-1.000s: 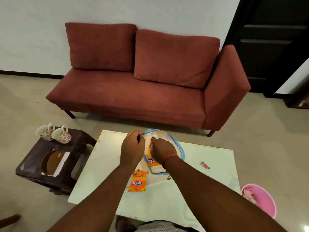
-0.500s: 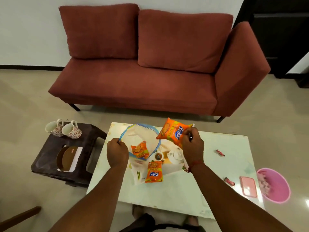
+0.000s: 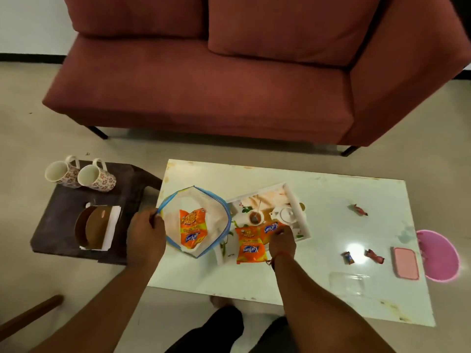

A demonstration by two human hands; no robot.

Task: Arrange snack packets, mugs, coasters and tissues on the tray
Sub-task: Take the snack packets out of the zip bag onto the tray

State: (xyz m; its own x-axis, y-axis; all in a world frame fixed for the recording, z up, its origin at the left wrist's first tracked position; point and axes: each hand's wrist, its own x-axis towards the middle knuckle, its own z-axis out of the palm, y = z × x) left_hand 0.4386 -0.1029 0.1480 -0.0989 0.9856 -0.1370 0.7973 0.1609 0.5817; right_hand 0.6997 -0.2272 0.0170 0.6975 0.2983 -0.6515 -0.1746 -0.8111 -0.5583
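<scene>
A white tray (image 3: 298, 207) printed with a teapot picture lies on the white table (image 3: 318, 281). My left hand (image 3: 145, 238) grips the blue rim of an open plastic bag (image 3: 219, 212) with one orange snack packet (image 3: 192, 229) inside. A second orange packet (image 3: 249, 245) lies on the tray's near part. My right hand (image 3: 281, 239) holds a third orange packet (image 3: 267, 231) down on the tray beside it. Two floral mugs (image 3: 80, 175) lie tipped on the dark stool (image 3: 63, 207) to the left, with brown round coasters (image 3: 93, 229) on white tissues (image 3: 110, 230).
A red sofa (image 3: 229, 80) stands behind the table. Wrapped candies (image 3: 358, 209) and a pink flat box (image 3: 405, 262) lie on the table's right part. A pink bucket (image 3: 441, 258) sits on the floor beyond the right edge.
My right hand has carried the orange packet down from above the bag and onto the tray beside the other packet. My left hand keeps holding the bag's rim.
</scene>
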